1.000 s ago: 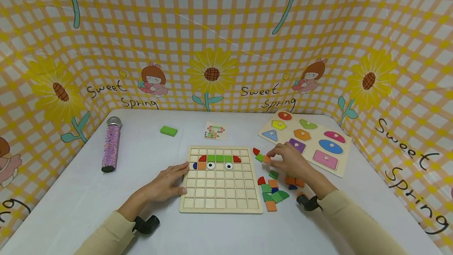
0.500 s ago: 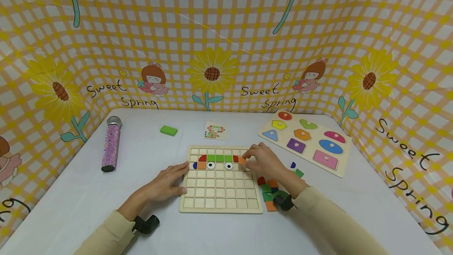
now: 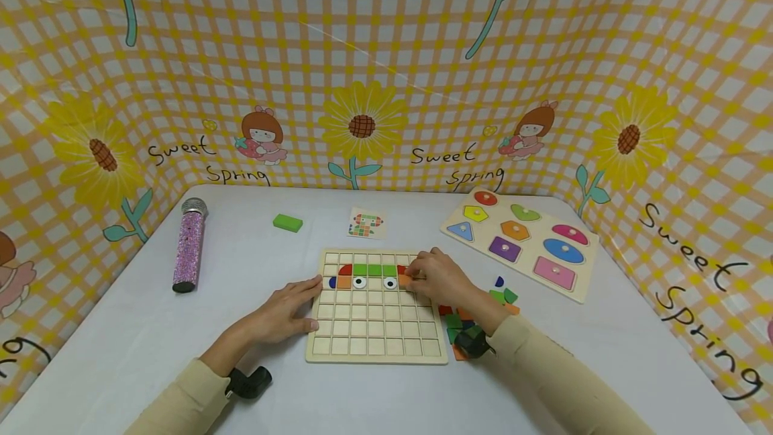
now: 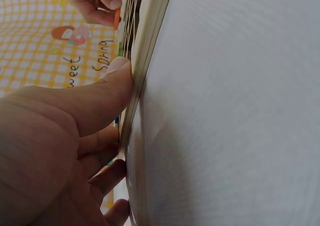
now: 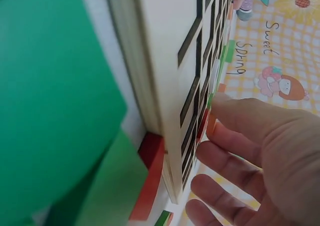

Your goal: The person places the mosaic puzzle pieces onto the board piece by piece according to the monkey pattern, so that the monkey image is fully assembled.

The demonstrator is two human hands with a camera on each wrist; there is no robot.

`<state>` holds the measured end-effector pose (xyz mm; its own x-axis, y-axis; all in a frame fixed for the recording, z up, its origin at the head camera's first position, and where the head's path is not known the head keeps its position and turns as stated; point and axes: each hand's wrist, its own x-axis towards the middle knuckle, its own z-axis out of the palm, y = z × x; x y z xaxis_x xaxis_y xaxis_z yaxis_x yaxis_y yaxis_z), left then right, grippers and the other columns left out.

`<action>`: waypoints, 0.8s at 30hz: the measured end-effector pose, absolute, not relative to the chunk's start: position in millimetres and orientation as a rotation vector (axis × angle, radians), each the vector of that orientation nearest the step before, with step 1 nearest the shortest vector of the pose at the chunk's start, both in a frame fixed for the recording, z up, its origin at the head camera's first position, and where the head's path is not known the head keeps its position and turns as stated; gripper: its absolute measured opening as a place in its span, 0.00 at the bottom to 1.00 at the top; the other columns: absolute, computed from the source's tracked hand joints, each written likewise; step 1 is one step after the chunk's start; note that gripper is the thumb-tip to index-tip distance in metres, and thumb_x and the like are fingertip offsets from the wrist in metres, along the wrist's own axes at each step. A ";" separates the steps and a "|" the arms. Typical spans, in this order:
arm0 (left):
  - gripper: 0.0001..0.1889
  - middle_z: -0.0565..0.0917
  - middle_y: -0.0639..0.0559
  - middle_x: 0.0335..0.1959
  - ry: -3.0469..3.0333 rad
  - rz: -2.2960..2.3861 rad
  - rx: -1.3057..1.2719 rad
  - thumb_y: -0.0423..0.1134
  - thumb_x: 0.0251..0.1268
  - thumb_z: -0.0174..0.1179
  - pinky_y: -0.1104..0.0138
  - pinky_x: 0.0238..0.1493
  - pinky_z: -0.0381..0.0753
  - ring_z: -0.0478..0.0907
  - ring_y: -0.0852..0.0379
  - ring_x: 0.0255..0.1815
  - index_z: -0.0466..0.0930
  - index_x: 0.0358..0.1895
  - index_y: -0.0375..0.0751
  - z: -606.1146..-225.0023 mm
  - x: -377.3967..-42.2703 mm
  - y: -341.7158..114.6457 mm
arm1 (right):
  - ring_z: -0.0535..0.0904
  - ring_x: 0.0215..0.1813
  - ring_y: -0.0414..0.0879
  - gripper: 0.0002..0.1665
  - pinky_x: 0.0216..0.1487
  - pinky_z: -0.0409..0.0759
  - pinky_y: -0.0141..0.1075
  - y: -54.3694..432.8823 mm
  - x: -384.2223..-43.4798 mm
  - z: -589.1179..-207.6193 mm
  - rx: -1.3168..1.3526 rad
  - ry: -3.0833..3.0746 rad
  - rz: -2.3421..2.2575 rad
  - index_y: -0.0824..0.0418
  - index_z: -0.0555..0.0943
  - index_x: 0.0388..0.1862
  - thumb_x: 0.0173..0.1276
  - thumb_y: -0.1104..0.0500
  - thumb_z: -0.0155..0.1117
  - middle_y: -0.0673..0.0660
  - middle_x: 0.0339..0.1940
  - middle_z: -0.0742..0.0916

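A pale wooden grid board lies in the middle of the table. On it, green squares run between red curved tiles, above two round eye tiles. An orange tile and a blue half-round tile sit left of the eyes. My right hand pinches a second orange square tile by thumb and fingertips, right beside the right-hand eye tile. My left hand rests along the board's left edge, fingers extended, thumb on the rim.
Loose coloured tiles lie right of the board, partly under my right wrist. Behind it are a small pattern card and a green block. A knob shape puzzle stands back right, a glittery microphone far left.
My right hand has carried the orange tile from the loose pieces leftward onto the board, lately shifting it closer to the right-hand eye tile. The left hand stays put.
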<state>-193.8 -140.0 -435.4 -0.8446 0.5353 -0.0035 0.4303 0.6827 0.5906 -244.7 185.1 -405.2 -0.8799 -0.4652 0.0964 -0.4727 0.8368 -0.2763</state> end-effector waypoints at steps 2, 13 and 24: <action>0.38 0.55 0.41 0.75 2.715 0.890 0.785 0.42 0.60 0.63 0.40 0.67 0.54 0.53 0.37 0.74 0.58 0.70 0.31 -435.5 -194.0 -140.0 | 0.70 0.40 0.45 0.12 0.44 0.71 0.38 185.0 -244.9 -406.2 0.763 -2.988 0.448 0.56 0.86 0.40 0.58 0.52 0.70 0.51 0.40 0.85; 0.38 0.55 0.40 0.75 2.709 0.896 0.798 0.43 0.61 0.62 0.39 0.67 0.53 0.52 0.37 0.74 0.58 0.70 0.30 -435.2 -195.2 -140.6 | 0.70 0.38 0.44 0.13 0.41 0.70 0.37 184.4 -245.8 -409.4 0.801 -2.946 0.375 0.55 0.86 0.39 0.57 0.52 0.71 0.50 0.38 0.85; 0.38 0.55 0.40 0.75 2.713 0.880 0.799 0.43 0.60 0.63 0.39 0.67 0.54 0.53 0.37 0.74 0.58 0.70 0.31 -435.8 -194.5 -140.6 | 0.70 0.39 0.43 0.13 0.42 0.70 0.37 185.5 -244.9 -409.5 0.780 -2.945 0.388 0.54 0.86 0.39 0.56 0.51 0.72 0.49 0.38 0.85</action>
<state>-194.5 -140.6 -435.8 -0.8397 0.5431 -0.0044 0.4370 0.6805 0.5882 -244.9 185.5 -409.5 -0.8688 -0.4773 0.1315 -0.4951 0.8394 -0.2244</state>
